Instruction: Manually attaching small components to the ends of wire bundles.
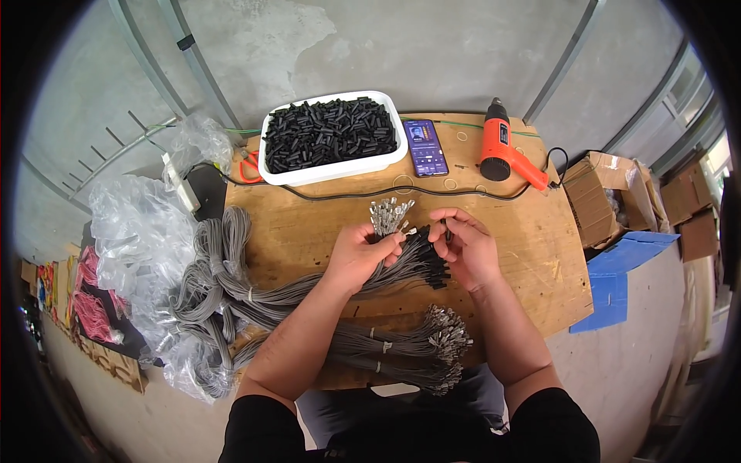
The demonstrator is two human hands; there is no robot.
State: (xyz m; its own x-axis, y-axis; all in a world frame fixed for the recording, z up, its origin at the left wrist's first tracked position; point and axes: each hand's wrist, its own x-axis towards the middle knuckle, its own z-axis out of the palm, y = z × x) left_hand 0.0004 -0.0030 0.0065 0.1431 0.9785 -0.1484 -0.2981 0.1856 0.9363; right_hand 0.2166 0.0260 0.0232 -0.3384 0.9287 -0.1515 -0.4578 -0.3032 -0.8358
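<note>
Working at a wooden counter, with clear plastic sheeting at its left end. Having long grey wire bundles in front, running from the left and passing under the left forearm, with a tied grey bunch near the front edge, showing bare metal ends at its right. Facing a white tub of short black tubes at the back, then an orange heat gun farther right, and a phone lying between them, just beside the tub. Having black-tipped wire ends between and below both hands. Gripping with the left hand a sheaf of metal-tipped wires, pressing thumb and fingers together around it and showing the bright tips just above them, with a single tip slanting out rightward. Bending the fingers of the right hand partly inward, and pinching a small black piece against the thumb, near those tips but apart from them.
</note>
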